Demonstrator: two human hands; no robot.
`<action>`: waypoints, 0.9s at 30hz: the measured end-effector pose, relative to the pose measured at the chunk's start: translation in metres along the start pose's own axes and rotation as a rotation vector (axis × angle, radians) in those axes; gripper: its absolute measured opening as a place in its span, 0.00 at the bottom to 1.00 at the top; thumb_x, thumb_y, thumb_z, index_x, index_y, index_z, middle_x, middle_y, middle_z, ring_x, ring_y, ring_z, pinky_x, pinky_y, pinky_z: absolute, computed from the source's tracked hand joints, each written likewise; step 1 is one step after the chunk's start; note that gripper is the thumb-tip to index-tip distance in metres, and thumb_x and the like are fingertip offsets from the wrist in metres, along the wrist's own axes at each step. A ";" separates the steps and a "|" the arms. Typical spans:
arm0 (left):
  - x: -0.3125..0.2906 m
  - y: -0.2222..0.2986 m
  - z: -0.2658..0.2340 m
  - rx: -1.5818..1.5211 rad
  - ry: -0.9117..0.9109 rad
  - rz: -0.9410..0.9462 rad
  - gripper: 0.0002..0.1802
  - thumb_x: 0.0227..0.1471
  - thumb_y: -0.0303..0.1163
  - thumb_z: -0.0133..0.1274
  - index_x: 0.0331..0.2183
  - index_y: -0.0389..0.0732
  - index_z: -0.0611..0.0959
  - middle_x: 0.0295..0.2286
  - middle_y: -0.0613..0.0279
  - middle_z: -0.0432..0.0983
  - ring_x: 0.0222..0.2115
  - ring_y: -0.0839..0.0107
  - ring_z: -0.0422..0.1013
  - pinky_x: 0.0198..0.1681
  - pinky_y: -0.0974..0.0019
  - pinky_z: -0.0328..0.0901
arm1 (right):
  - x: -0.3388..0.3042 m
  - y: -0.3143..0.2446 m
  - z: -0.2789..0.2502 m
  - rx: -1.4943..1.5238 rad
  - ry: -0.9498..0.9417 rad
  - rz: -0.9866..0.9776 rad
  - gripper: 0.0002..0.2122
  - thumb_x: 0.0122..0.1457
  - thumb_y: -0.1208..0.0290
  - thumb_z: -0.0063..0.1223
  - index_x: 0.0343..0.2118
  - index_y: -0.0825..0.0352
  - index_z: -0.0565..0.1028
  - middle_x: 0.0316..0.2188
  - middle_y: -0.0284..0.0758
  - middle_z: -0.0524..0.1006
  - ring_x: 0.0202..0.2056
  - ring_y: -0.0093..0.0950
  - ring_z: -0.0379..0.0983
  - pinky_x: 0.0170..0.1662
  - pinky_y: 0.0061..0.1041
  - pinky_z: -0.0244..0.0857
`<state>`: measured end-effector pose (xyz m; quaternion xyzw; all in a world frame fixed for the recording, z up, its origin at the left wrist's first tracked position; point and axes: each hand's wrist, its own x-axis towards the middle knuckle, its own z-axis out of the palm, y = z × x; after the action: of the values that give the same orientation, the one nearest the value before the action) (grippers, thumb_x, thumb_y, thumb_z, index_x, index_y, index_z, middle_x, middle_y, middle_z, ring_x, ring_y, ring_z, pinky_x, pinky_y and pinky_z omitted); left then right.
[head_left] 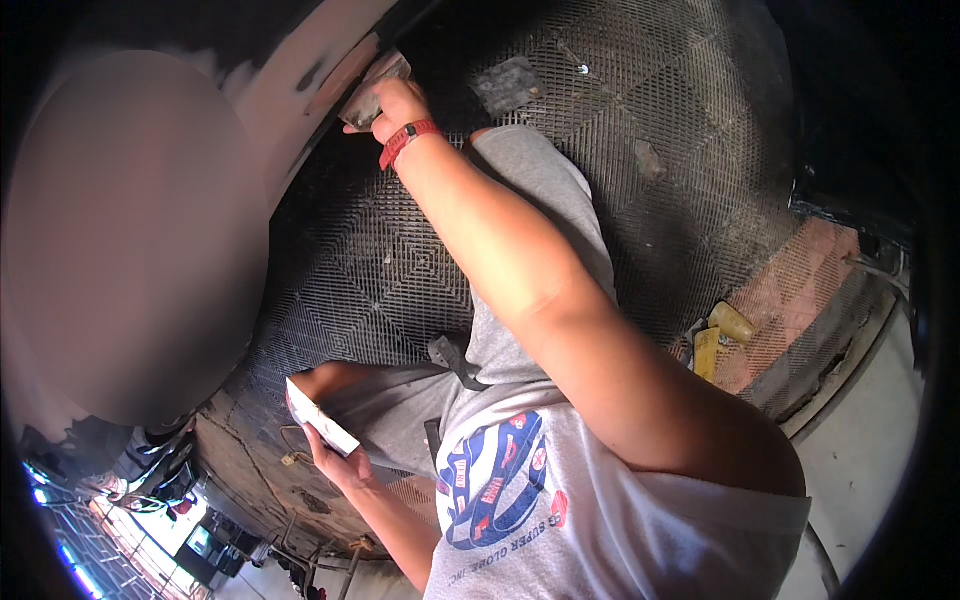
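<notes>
My right hand (pixel 400 105), with a red watch strap (pixel 409 142) at its wrist, reaches far forward to the lower edge of a vehicle body panel (pixel 292 105). Its fingers are closed on a flat, grey-brown smeared piece (pixel 368 98) held against that edge; whether it is a sheet or a block I cannot tell. My left hand (pixel 342 466) is low and nearer to me, beside my bent knee. Between its thumb and fingers it grips a thin white board (pixel 326 424), tilted, with its upper end by the knee.
I sit on a black perforated floor mat (pixel 420 260). A dark flat scrap (pixel 508 86) lies on it beyond my knee. At right, yellow containers (pixel 722 335) stand on reddish matting (pixel 775 300). A large blurred brownish area fills the left side. Cables and clutter (pixel 155 465) lie lower left.
</notes>
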<state>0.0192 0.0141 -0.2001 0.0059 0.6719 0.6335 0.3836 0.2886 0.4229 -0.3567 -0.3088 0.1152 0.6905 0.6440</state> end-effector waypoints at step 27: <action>0.005 -0.001 0.006 0.026 0.012 0.025 0.14 0.66 0.38 0.56 0.46 0.39 0.82 0.36 0.65 0.85 0.29 0.77 0.82 0.25 0.74 0.77 | -0.056 -0.015 0.093 -0.188 0.143 -0.158 0.20 0.63 0.77 0.47 0.57 0.60 0.63 0.56 0.45 0.71 0.53 0.48 0.74 0.43 0.61 0.73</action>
<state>0.0189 0.0212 -0.2036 0.0154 0.6821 0.6296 0.3717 0.2763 0.4309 -0.2480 -0.4243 0.0711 0.6214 0.6548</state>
